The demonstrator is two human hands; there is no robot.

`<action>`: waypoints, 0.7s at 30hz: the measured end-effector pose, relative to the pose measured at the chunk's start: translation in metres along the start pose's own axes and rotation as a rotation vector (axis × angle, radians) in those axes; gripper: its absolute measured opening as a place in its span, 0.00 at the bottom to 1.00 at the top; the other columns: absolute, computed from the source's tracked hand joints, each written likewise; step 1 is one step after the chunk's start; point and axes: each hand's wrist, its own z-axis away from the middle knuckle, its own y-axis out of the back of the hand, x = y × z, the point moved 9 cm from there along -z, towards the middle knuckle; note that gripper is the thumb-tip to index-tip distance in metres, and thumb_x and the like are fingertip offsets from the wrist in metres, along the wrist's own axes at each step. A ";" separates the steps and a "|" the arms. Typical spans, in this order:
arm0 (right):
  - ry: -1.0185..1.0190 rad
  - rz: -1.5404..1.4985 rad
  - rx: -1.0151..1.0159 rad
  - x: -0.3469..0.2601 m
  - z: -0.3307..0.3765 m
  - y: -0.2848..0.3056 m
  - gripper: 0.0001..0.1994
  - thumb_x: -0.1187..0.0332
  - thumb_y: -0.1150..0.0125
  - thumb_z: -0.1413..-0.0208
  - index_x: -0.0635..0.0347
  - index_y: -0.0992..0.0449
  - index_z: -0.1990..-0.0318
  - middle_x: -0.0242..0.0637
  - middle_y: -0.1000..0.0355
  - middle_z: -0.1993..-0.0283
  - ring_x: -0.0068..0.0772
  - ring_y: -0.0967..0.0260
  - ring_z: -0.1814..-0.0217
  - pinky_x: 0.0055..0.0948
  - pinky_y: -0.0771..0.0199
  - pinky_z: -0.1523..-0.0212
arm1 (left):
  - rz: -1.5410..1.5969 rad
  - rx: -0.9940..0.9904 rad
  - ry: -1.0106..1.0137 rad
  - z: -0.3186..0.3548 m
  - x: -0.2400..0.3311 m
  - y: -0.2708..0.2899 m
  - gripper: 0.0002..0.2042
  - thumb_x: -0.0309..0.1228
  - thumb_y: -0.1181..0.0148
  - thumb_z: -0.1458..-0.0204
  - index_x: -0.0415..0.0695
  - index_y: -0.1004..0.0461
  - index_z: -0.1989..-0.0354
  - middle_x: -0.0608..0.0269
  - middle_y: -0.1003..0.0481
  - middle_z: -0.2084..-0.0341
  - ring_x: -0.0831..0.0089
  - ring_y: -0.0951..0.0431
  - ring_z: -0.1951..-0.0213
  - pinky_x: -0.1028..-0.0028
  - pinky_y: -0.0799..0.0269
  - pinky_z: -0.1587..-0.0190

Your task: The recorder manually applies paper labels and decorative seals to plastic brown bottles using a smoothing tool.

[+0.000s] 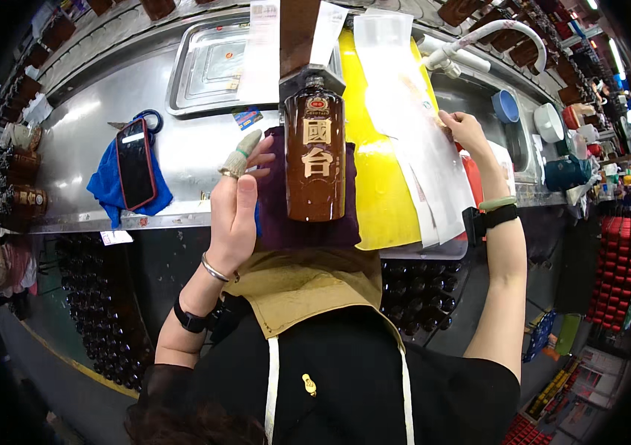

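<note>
A brown glass bottle (316,185) with pale gold characters lies on a dark purple cloth (274,222) in front of me. Its neck points away, against a metal holder (337,77) with a brown block behind it. Just left of the bottle is my left hand (235,215), fingers apart and holding nothing; a knitted cover (241,154) wraps one finger. Farther right, my right hand (468,135) pinches the right edge of the white sheets (412,148). These sheets lie overlapped on a yellow board (378,193).
A phone (136,167) rests on a blue cloth (104,178) by scissors (153,119) at the left. Behind is a steel tray (200,67). A curved faucet (508,28), a sink, a blue cup (505,107) and a white bowl (548,122) stand right. Dark bottles (104,319) sit below the bench.
</note>
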 end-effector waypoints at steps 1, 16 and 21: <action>0.049 -0.013 0.015 -0.002 0.001 -0.002 0.20 0.52 0.30 0.40 0.64 0.16 0.64 0.30 0.24 0.74 0.21 0.31 0.76 0.27 0.34 0.74 | 0.007 -0.002 -0.011 -0.004 0.002 0.002 0.37 0.57 0.69 0.27 0.34 0.42 0.26 0.43 0.30 0.35 0.58 0.25 0.39 0.61 0.29 0.38; 0.794 -0.404 -0.269 -0.257 0.209 0.027 0.14 0.61 0.35 0.32 0.66 0.20 0.63 0.21 0.33 0.72 0.12 0.42 0.68 0.19 0.41 0.67 | 0.224 -0.138 -0.224 -0.047 0.067 -0.017 0.38 0.58 0.71 0.28 0.32 0.33 0.32 0.49 0.25 0.39 0.64 0.26 0.37 0.66 0.32 0.34; 0.680 -0.593 -0.466 -0.289 0.258 0.029 0.11 0.65 0.30 0.37 0.66 0.21 0.60 0.28 0.25 0.64 0.16 0.30 0.59 0.20 0.29 0.56 | 0.687 -0.351 0.226 -0.035 0.062 -0.055 0.41 0.63 0.73 0.30 0.36 0.32 0.32 0.53 0.25 0.41 0.69 0.27 0.37 0.70 0.35 0.33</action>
